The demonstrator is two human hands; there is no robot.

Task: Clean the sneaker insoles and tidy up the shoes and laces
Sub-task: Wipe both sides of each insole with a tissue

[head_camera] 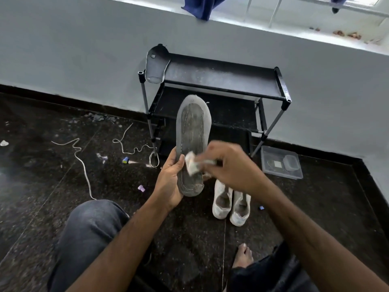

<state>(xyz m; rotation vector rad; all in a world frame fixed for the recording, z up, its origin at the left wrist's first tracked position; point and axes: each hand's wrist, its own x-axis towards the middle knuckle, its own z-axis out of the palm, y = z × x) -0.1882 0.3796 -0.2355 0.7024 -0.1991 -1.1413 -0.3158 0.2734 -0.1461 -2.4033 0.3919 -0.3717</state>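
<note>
Presently: one insole (192,144) gripped upright in left hand (170,182), right hand (229,165) pinching a wipe (192,165) against it. Second insole (156,64) on rack (221,79). Sneakers (230,202) and laces (84,163) on floor, seemingly untidied.

The floor is crowded. Two white shoes (230,202) sit side by side just under the right hand (229,165). A black shoe rack (212,85) blocks the way ahead. Laces (82,163) snake over the dark floor (42,186) on the left — small caps (141,188) lie near them. A clear box (281,162) sits to the right.
</note>
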